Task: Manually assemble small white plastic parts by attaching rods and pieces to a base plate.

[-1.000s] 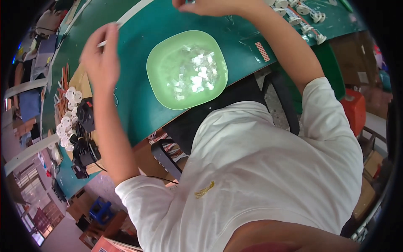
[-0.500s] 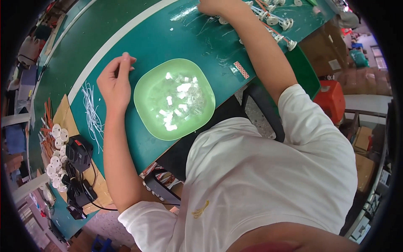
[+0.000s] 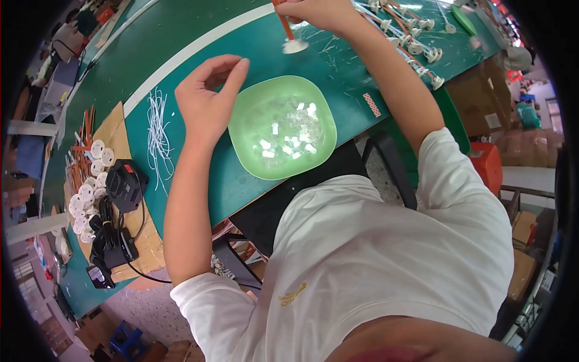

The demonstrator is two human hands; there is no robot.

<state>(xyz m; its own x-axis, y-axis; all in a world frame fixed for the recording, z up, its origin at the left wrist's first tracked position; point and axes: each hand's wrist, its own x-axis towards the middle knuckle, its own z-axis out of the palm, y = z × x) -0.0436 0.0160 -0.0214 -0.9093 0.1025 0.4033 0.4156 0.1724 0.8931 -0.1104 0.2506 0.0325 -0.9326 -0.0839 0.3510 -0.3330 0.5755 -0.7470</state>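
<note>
Fingers of the left hand point(image 3: 208, 105) curl loosely apart, grip holding nothing, hovering just beside the green bowl point(image 3: 282, 127) of small clear pieces on the green desk point(image 3: 181, 36). Farther up, the right hand point(image 3: 319, 12) pinches an orange stick point(image 3: 283, 24) tipped with a white disc point(image 3: 295, 46).

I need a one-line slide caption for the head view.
Right hand holds an orange-stemmed part above a green bowl of small clear pieces; left hand alongside.

One green bowl point(image 3: 282, 127); two hands; perhaps ten white discs point(image 3: 84, 196).
</note>
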